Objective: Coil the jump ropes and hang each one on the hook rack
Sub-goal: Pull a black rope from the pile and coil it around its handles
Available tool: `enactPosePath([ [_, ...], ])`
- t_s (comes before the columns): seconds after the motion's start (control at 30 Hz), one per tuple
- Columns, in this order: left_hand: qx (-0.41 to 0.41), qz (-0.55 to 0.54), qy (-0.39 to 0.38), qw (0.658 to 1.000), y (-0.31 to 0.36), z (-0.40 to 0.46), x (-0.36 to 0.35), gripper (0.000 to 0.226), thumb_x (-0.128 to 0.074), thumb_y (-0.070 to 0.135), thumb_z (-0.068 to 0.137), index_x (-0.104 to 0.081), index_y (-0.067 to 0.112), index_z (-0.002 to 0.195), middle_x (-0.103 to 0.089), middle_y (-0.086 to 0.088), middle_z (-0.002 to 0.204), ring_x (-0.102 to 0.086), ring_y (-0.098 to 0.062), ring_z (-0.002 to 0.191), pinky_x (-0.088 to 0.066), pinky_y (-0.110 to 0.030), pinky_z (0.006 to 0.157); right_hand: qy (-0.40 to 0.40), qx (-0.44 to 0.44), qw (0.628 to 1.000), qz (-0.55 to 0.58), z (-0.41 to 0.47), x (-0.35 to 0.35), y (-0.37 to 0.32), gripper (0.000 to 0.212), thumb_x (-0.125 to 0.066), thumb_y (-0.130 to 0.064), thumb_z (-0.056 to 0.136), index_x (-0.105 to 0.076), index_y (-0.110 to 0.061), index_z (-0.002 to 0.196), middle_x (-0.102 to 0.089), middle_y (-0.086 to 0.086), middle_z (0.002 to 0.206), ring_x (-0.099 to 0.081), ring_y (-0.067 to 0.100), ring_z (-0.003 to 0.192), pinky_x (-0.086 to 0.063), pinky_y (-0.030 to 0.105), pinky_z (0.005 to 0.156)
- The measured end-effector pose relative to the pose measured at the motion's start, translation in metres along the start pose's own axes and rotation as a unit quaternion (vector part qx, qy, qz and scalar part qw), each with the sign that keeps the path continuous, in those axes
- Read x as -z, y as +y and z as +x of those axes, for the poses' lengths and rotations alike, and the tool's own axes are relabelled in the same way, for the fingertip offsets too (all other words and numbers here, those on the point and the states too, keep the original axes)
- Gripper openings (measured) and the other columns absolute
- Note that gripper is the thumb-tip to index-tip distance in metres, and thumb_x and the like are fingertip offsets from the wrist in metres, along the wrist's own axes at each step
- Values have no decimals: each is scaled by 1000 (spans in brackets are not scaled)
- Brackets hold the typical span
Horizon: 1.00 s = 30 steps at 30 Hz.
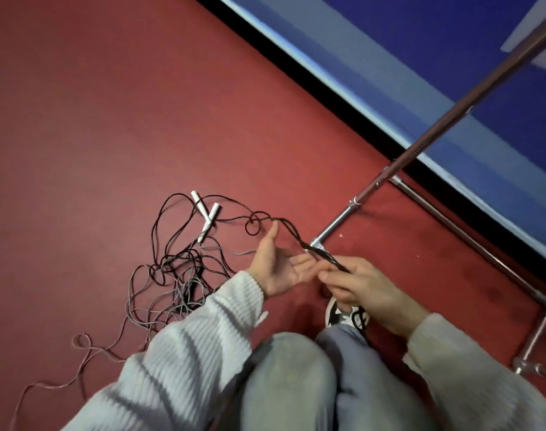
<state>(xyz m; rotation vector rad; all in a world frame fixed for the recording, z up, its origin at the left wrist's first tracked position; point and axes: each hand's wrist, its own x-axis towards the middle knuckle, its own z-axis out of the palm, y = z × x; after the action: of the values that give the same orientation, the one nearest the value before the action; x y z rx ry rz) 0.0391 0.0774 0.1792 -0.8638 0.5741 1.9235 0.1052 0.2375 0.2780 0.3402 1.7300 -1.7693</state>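
Observation:
A black jump rope [259, 219] runs from a tangled pile on the red floor up to my hands. My right hand [358, 287] grips several gathered strands of it, which stick out between its fingers. My left hand [277, 265] is held palm up with fingers spread, touching the strands near my right fingers. Two white handles [207, 219] lie crossed on the floor beyond the pile. A grey rope [134, 306] is mixed into the tangle and trails toward the lower left. The metal rack [421, 144] rises as a slanted pole just past my hands.
The rack's chrome base tubes [470, 244] run along the floor to the right, near a black skirting and a blue wall [452, 42]. My knees in grey trousers [296, 368] fill the bottom, with a shoe [337, 315] under my right hand.

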Motion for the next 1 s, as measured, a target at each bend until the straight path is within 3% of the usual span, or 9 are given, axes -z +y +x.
enactPosePath([
  [0.17, -201, -199, -7, 959, 36, -48, -51, 13, -45, 22, 103, -51, 11, 99, -65, -7, 81, -57, -10, 52, -46, -15, 47, -28, -77, 995, -55, -54, 9, -3, 25, -53, -5, 86, -74, -14, 75, -30, -2, 48, -26, 8, 41, -28, 22, 43],
  [0.23, -266, -46, 24, 963, 34, -80, -75, 25, -34, 22, 108, -54, 12, 95, -42, 5, 60, -29, -4, 37, -23, -15, 32, -4, -76, 995, -69, -77, 5, -5, 17, -59, -8, 85, -74, -12, 92, -46, -1, 53, -40, 9, 47, -34, 23, 49],
  [0.3, -327, 156, 22, 932, 18, -107, -106, 28, -33, 21, 109, -58, 12, 103, -34, 8, 57, -22, -4, 40, -18, -17, 35, 23, -50, 998, 10, -82, 6, -3, 55, -81, -30, 70, -70, -14, 121, -70, 6, 83, -64, 18, 75, -48, 26, 68],
  [0.37, -368, 308, -31, 877, -4, -140, -133, 29, -34, 21, 109, -60, 16, 99, -36, 7, 59, -24, -6, 44, -20, -18, 38, 63, -32, 980, 184, -80, 2, -8, 90, -86, -51, 58, -63, -12, 136, -73, 12, 112, -67, 26, 102, -53, 37, 91],
  [0.53, -425, 562, -132, 697, -44, -211, -149, 27, -46, 23, 101, -61, 12, 81, -45, 12, 56, -39, -1, 48, -32, -23, 52, 70, 14, 923, 378, -80, -44, -66, 71, -40, -67, 98, -80, -9, 102, -76, 15, 106, -73, 29, 97, -56, 40, 91],
  [0.7, -395, 764, -165, 483, -54, -253, -88, 26, -51, 22, 103, -54, 7, 81, -54, -1, 64, -49, -15, 58, -40, -40, 60, 62, 29, 940, 334, -85, -65, -120, 56, -62, -41, 94, -57, 3, 129, -73, 16, 117, -74, 26, 102, -55, 45, 101],
  [0.77, -359, 757, -137, 529, -61, -256, -54, 22, -54, 26, 100, -62, 11, 86, -64, -9, 75, -60, -24, 70, -52, -43, 72, 96, 62, 957, 266, -86, -78, -137, 32, -60, -12, 98, -63, 1, 126, -72, 8, 96, -70, 12, 66, -62, 36, 83],
  [0.9, -232, 277, -19, 932, -52, -240, -15, 44, -50, 40, 96, -68, 6, 116, -73, -11, 103, -71, -24, 96, -54, -41, 96, 16, 148, 970, 192, -105, -99, -167, 32, -46, -5, 95, -66, -8, 121, -55, -1, 75, -26, 2, 39, -26, 16, 39],
  [1.0, -191, -38, -158, 968, -5, -245, -16, 77, -43, 64, 99, -50, -5, 132, -64, -25, 127, -63, -34, 117, -51, -48, 100, -46, 215, 967, 126, -126, -114, -179, 29, -45, -9, 84, -66, -8, 104, -46, -1, 63, -19, 5, 40, -13, 21, 40],
])
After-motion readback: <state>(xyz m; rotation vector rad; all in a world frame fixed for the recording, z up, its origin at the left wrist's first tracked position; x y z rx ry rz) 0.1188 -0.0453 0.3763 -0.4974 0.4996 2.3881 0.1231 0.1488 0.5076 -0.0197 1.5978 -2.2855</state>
